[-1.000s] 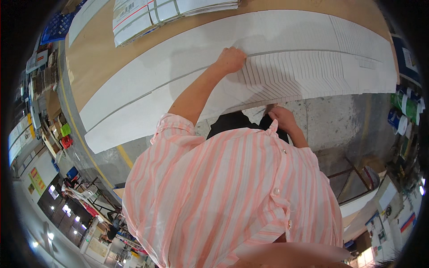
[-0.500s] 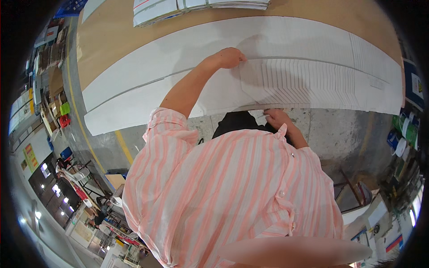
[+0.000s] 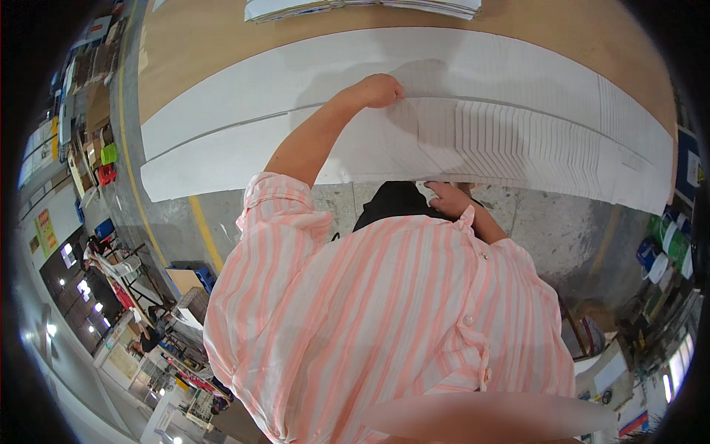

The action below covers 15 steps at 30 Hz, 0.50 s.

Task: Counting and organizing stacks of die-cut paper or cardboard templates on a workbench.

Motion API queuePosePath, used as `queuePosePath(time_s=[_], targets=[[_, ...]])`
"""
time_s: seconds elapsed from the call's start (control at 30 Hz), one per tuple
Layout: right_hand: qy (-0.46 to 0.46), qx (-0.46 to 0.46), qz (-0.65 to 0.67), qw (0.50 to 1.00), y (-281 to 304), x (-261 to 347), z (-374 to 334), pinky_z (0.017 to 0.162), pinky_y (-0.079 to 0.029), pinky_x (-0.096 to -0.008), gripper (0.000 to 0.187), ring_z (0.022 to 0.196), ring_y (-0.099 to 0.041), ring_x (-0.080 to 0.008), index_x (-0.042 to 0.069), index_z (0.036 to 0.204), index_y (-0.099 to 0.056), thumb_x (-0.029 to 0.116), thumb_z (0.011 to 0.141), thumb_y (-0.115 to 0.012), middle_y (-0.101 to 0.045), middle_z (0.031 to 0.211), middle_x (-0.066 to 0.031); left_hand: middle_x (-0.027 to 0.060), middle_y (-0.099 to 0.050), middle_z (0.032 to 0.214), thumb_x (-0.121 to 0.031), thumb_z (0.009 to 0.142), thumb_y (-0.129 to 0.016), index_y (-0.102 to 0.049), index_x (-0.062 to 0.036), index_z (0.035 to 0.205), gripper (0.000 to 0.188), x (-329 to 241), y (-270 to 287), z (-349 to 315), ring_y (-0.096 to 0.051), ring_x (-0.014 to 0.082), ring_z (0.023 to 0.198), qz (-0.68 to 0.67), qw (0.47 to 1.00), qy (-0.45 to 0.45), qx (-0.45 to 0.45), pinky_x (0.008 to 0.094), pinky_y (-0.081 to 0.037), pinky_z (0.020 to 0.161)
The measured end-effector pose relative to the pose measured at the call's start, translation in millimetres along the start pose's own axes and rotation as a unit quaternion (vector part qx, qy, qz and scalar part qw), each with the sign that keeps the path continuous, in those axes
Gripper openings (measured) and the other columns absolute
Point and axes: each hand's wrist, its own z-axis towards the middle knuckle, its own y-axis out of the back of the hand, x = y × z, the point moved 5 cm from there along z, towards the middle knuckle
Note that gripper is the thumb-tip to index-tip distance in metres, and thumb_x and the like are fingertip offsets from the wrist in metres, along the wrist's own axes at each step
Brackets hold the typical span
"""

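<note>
On the bench, your left hand, fist closed, pressed thin, floppy white sheets; your right hand pinched their near edge.

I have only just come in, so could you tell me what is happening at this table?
A person in a pink-and-white striped shirt leans over a wooden table. The left hand presses, fist-like, on the upper edge of a long fanned row of white sheets. The right hand touches that row's near edge. More white stacks lie at the table's far side.
</note>
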Motion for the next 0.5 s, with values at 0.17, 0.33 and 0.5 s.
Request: queuePosePath(time_s=[0.17, 0.33, 0.5], targets=[[-0.037, 0.153, 0.03, 0.987, -11.7, 23.5, 12.1, 0.089, -0.041, -0.0383, 0.047, 0.104, -0.052, -0.0349, 0.001, 0.115, -0.05, 0.021, 0.073, -0.049, -0.055, 0.112, -0.0214, 0.0136, -0.062, 0.1, -0.007, 0.082, -0.045, -0.064, -0.0073, 0.099, 0.026, 30.9, 5.2, -18.3, -0.056, 0.03, 0.095, 0.021, 0.998, -0.02, -0.061, 0.0364, -0.044, 0.082], [0.044, 0.091, 0.106, 0.989, -25.4, 39.3, 39.2, 0.096, -0.035, -0.0359, 0.045, 0.113, -0.045, -0.0331, -0.007, 0.115, -0.046, 0.018, 0.077, -0.048, -0.048, 0.119, -0.0239, 0.0135, -0.061, 0.103, -0.004, 0.08, -0.043, -0.064, -0.0075, 0.1, 0.029, 37.5, 5.3, -47.6, -0.056, 0.0301, 0.097, 0.065, 0.996, 0.063, -0.014, 0.0374, -0.043, 0.084], [0.096, 0.198, -0.03, 0.975, -51.7, 45.5, 47.9, 0.098, -0.034, -0.0368, 0.047, 0.115, -0.044, -0.033, -0.006, 0.116, -0.046, 0.019, 0.076, -0.047, -0.047, 0.121, -0.0234, 0.0103, -0.062, 0.101, -0.004, 0.074, -0.044, -0.065, -0.0112, 0.098, 0.032, 56.3, -7.3, -44.0, -0.056, 0.0301, 0.095, 0.045, 0.996, 0.024, -0.074, 0.0399, -0.044, 0.081]])
